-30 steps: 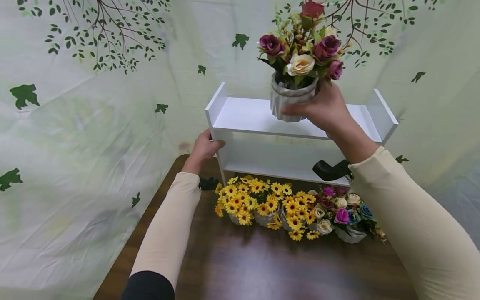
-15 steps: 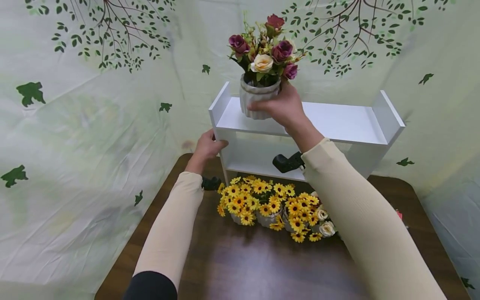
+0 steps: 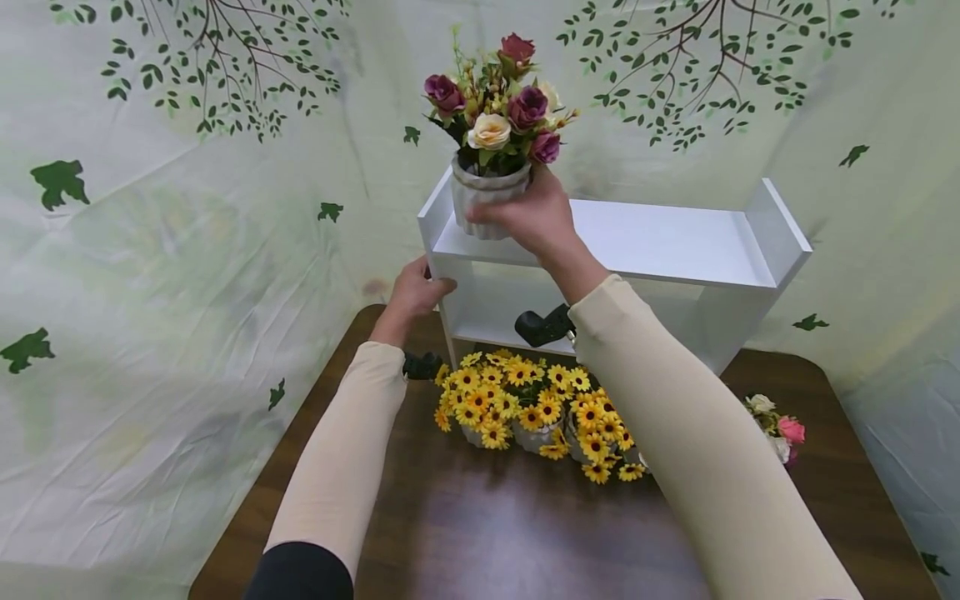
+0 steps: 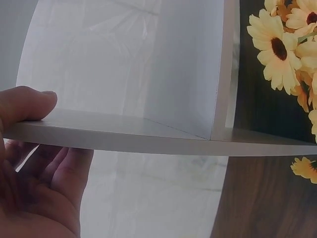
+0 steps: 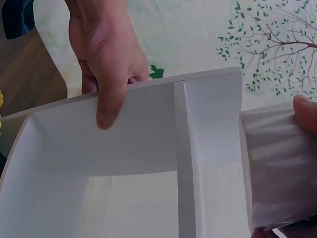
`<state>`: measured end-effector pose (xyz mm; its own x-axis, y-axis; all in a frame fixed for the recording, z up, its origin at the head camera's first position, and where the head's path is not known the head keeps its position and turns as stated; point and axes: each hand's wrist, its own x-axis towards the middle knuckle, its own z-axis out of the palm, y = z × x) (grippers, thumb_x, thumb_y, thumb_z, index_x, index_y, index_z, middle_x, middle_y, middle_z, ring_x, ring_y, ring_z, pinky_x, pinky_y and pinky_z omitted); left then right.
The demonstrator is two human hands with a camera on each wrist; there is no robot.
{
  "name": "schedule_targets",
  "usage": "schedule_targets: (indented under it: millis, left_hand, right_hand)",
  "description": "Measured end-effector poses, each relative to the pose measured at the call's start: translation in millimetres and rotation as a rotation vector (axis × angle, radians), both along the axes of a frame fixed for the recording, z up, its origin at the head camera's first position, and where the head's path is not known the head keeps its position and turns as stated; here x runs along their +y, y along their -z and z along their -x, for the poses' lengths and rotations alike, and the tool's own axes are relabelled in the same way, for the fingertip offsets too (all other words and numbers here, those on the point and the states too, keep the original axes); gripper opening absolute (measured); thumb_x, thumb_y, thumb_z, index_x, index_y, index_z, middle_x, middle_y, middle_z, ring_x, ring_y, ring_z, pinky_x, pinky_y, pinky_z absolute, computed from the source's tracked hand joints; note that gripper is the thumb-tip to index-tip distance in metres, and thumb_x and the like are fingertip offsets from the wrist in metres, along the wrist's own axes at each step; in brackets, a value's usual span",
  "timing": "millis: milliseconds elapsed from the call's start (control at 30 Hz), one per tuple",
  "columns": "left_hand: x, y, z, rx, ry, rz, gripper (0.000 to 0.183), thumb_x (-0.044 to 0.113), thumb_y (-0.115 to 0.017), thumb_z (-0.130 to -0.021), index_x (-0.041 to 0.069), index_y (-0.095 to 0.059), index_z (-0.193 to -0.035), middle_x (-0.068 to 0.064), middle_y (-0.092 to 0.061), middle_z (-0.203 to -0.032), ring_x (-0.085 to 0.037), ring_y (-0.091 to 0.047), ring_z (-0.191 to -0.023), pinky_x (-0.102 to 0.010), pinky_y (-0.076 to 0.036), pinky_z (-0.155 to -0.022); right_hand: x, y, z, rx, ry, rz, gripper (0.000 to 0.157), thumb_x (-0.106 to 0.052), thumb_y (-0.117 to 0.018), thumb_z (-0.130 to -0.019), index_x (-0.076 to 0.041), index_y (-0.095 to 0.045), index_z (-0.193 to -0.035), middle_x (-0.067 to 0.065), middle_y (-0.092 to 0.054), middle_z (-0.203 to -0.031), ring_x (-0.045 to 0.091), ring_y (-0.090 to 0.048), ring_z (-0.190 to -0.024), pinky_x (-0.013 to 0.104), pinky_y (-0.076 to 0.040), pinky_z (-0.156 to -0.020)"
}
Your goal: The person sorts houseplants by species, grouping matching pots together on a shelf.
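Note:
My right hand grips a ribbed white flowerpot of roses in purple, red and cream. It holds the pot upright over the left end of the top board of a white two-tier shelf. From the right wrist view, a gap shows between the pot's base and the board. Lower down, my left hand pinches the shelf's left side panel, thumb on the inner face and fingers on the outer one.
Pots of yellow daisies stand in front of the shelf on the brown wooden table. Behind my right sleeve, pink and white flowers show at the right. A leaf-printed cloth hangs behind.
My right hand has carried the potted roses leftward along the shelf, from its middle to its left end. My left hand keeps its hold on the side panel.

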<state>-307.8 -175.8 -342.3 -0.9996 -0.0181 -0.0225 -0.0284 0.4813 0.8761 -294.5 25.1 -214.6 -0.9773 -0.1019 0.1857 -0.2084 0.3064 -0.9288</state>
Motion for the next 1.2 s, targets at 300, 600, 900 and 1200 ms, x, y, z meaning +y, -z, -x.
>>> schedule_targets:
  millis: [300, 600, 900, 1200]
  left_hand:
    - [1, 0.3, -0.8, 0.013, 0.012, -0.019, 0.05, 0.016, -0.06, -0.093, 0.011, -0.05, -0.142, -0.017, -0.055, -0.143, -0.038, -0.055, -0.128, -0.057, -0.048, -0.104]
    - [2, -0.9, -1.7, -0.009, 0.026, -0.087, 0.052, 0.014, -0.061, -0.092, 0.011, -0.048, -0.143, -0.017, -0.054, -0.143, -0.038, -0.055, -0.129, -0.057, -0.047, -0.105]
    - [-1, -3.4, -2.4, -0.01, 0.017, -0.089, 0.052, 0.012, -0.061, -0.092, 0.01, -0.049, -0.142, -0.018, -0.055, -0.141, -0.038, -0.055, -0.127, -0.057, -0.047, -0.105]
    - [-2, 0.0, -0.5, -0.014, 0.006, -0.094, 0.053, 0.011, -0.061, -0.09, 0.008, -0.049, -0.142, -0.019, -0.055, -0.141, -0.038, -0.055, -0.127, -0.055, -0.048, -0.104]
  right_hand:
    - [-3, 3.3, 0.7, 0.019, 0.02, -0.043, 0.101, -0.018, -0.09, -0.068, -0.02, -0.035, -0.152, -0.001, -0.048, -0.152, 0.013, -0.046, -0.138, 0.028, -0.039, -0.114]
    - [-9, 9.6, 7.3, 0.002, 0.068, -0.069, 0.099, -0.023, -0.09, -0.069, -0.018, -0.035, -0.152, -0.001, -0.048, -0.153, 0.013, -0.046, -0.138, 0.027, -0.039, -0.114]
    - [-18, 22.5, 13.4, 0.02, 0.113, -0.098, 0.098, -0.027, -0.089, -0.069, -0.015, -0.036, -0.151, 0.003, -0.051, -0.151, 0.017, -0.047, -0.139, 0.03, -0.037, -0.116]
    - [-19, 34.4, 18.0, 0.022, 0.116, -0.126, 0.098, -0.034, -0.086, -0.073, -0.015, -0.032, -0.152, 0.003, -0.049, -0.152, 0.018, -0.046, -0.14, 0.033, -0.038, -0.115]
